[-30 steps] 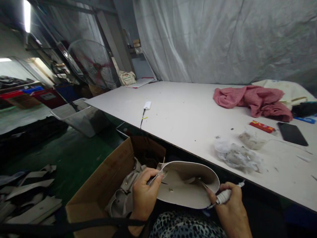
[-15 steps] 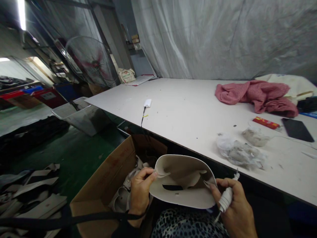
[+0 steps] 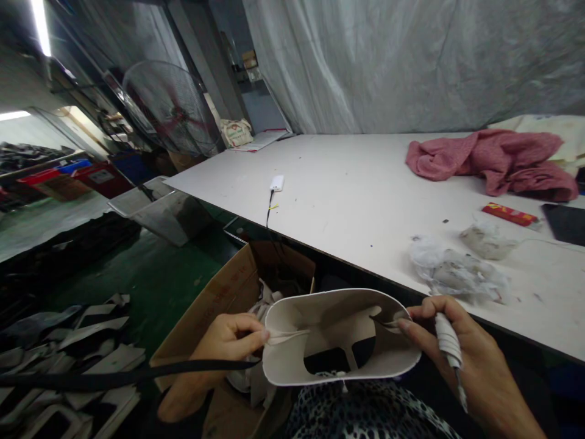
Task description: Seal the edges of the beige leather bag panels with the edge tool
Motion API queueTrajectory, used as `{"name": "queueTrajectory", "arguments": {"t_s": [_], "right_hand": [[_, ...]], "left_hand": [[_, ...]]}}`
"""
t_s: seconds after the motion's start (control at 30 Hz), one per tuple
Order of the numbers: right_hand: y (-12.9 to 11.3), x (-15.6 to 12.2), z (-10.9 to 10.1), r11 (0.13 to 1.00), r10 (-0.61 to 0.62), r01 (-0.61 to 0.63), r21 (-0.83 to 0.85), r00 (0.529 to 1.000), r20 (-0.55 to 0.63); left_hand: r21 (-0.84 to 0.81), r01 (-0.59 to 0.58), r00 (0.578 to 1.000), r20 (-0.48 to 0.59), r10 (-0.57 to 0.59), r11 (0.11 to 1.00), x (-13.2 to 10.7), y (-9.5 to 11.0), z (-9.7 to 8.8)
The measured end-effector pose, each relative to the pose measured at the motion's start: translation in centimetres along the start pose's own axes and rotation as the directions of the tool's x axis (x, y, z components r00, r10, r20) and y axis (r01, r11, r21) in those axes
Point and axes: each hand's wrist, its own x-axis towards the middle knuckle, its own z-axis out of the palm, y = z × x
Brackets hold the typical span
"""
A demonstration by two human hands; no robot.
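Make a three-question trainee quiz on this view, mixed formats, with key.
1. True or false: only the left hand grips the beige piece.

2. Multiple choice: what else does the right hand hold?
A) red packet
B) white-wrapped stick
C) small white device

3. Fill in the blank: the crumpled pink cloth lies on the ____.

Key:
1. False; the right hand grips its opposite end.
2. B; it sits within the right hand, its thin tip pointing down.
3. Table.
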Motion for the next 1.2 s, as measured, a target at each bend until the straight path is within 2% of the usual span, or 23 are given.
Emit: {"name": "queueTrajectory", "arguments": {"t_s": [0.03,0.1,0.17,0.2,0.27,0.3,0.33,0.4,0.43,0.5,0.57,0.63,0.67,0.7,0.77,0.93,1.03,1.13,1.2], "right_hand": [[0.6,0.2,0.0,1.0,0.004,-0.004,0.013,1.0,0.002],[1.7,0.3,0.2,1.0,-0.005,0.005,0.013,1.0,-0.006],[2.5,0.4,0.4,1.0,-0.03,0.03,-0.009,0.999,-0.018],[2.6,0.3,0.5,0.999,-0.048,0.048,-0.017,0.998,-0.029],[2.4,0.2,0.5,0.997,-0.077,0.076,-0.009,0.997,-0.033],[2.1,0.1,0.6,0.996,-0.088,0.088,0.007,0.996,-0.024],[1.7,-0.1,0.6,0.995,-0.097,0.097,0.028,0.995,-0.006],[0.8,-0.4,0.9,0.992,-0.108,0.104,0.072,0.993,0.043],[0.5,-0.5,1.0,0.991,-0.11,0.104,0.087,0.991,0.074],[0.0,-0.6,1.4,0.986,-0.127,0.116,0.119,0.988,0.088],[-0.1,-0.5,1.5,0.982,-0.152,0.143,0.121,0.986,0.069],[0.1,-0.2,1.5,0.981,-0.168,0.164,0.102,0.986,0.026],[0.3,0.0,1.4,0.981,-0.17,0.17,0.092,0.985,-0.001],[0.5,0.2,1.4,0.981,-0.17,0.172,0.085,0.985,-0.027],[1.0,0.8,1.2,0.982,-0.164,0.17,0.084,0.984,-0.074],[2.1,2.5,1.4,0.982,-0.103,0.121,0.146,0.987,-0.127],[2.8,3.2,0.8,0.976,-0.081,0.11,0.189,0.984,-0.156],[4.0,3.3,-1.3,0.967,-0.045,0.093,0.236,0.979,-0.201],[5.1,3.1,-3.3,0.976,-0.036,0.084,0.201,0.972,-0.232]], "left_hand": [[0.058,-0.012,0.993,0.116,0.005,0.998,0.1,0.4,-0.4],[0.14,-0.032,0.952,0.307,-0.013,0.99,0.8,1.1,-1.1],[0.158,-0.04,0.931,0.365,-0.021,0.987,2.2,1.9,-1.5],[0.128,-0.044,0.944,0.331,-0.001,0.991,3.1,2.4,-1.6],[-0.01,-0.116,0.978,0.176,0.116,0.993,5.5,3.8,-1.3],[-0.098,-0.2,0.972,0.106,0.21,0.975,6.8,4.6,-0.8],[-0.174,-0.279,0.949,0.096,0.299,0.944,8.1,5.6,0.0],[-0.26,-0.375,0.862,0.254,0.438,0.89,10.5,7.8,2.1],[-0.273,-0.404,0.794,0.368,0.483,0.873,11.5,8.9,3.4],[-0.261,-0.453,0.646,0.563,0.516,0.853,12.9,10.9,6.0],[-0.25,-0.488,0.533,0.673,0.513,0.836,13.8,12.3,8.4],[-0.255,-0.488,0.461,0.737,0.494,0.835,14.4,13.1,10.1],[-0.252,-0.481,0.446,0.754,0.482,0.84,14.7,13.2,10.8],[-0.243,-0.473,0.448,0.761,0.469,0.847,15.0,13.3,11.4],[-0.203,-0.451,0.487,0.76,0.431,0.869,15.4,13.1,12.5],[-0.127,-0.341,0.645,0.689,0.33,0.931,16.6,12.0,14.8],[-0.245,-0.114,0.739,0.627,0.247,0.963,18.2,11.1,15.3],[-0.358,0.071,0.789,0.592,0.167,0.931,20.8,10.2,14.9],[-0.452,0.179,0.822,0.557,0.119,0.874,22.4,9.7,14.7]]}}
